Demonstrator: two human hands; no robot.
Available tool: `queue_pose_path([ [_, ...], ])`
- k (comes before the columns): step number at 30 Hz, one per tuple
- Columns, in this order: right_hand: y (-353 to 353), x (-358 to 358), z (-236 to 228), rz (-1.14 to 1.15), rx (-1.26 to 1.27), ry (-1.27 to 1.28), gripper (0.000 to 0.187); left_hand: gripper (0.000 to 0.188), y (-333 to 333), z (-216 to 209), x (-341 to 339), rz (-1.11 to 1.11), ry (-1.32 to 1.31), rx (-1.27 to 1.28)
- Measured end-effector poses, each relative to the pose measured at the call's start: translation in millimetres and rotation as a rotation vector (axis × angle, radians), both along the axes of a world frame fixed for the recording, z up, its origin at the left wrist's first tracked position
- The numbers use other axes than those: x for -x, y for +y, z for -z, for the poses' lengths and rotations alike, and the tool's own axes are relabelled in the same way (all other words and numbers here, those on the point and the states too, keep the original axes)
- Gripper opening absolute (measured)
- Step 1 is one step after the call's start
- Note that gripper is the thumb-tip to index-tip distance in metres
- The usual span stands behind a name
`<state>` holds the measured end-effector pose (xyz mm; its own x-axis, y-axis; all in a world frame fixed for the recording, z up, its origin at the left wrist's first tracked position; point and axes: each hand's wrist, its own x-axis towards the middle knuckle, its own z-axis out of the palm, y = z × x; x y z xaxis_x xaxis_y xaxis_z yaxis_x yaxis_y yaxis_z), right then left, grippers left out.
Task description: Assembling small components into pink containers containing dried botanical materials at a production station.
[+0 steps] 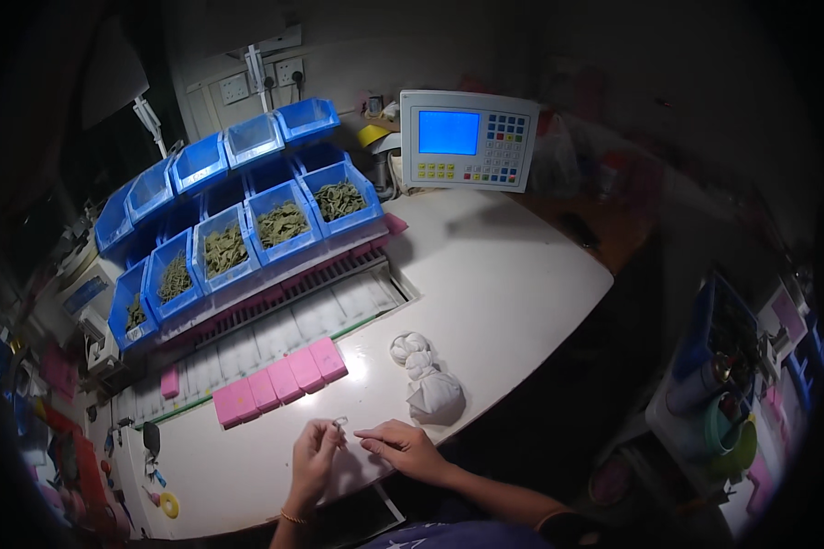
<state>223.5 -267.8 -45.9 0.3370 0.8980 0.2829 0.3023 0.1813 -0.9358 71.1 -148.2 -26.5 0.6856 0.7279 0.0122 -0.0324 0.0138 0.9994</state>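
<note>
Both my hands are over the front edge of the white table, close together. My left hand (315,450) is closed in a pinch on a small, pale, loop-like thing (341,423), too small to name. Just to its right, my right hand (407,450) points its fingers at the left fingertips, thumb and fingers pressed together; whether anything is between them I cannot make out. A knotted white cloth bundle (434,393) lies on the table beyond my right hand. Pink rectangular blocks (282,378) stand in a row beyond my left hand.
Blue bins (284,224) in two tiers rise at the back left, several holding dry green pieces. Below them runs a row of pale slots (275,331). A control panel (470,139) with a blue screen stands at the back. A yellow ring (169,504) lies at the left front.
</note>
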Motion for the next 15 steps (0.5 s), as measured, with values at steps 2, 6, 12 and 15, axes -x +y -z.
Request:
queue_pose_path([
  [2, -0.5, 9.8, -6.1, -0.033, 0.003, 0.179, 0.025, 0.019, -17.1, 0.1, 1.0, 0.016, -0.071, 0.050],
  [6, 0.4, 16.6, -4.6, -0.085, -0.036, 0.412, 0.022, 0.020, -36.3, -8.7, 2.3, -0.072, -0.065, 0.140],
  [12, 0.5, 9.4, -7.3, -0.103, 0.018, 0.611, 0.014, 0.022, -37.0, -28.3, -2.9, -0.003, 0.061, 0.225],
  [15, 0.0, 9.7, -14.5, -0.135, 0.010, 0.740, 0.016, 0.023, -37.6, -24.5, 3.0, 0.010, -0.045, 0.369],
])
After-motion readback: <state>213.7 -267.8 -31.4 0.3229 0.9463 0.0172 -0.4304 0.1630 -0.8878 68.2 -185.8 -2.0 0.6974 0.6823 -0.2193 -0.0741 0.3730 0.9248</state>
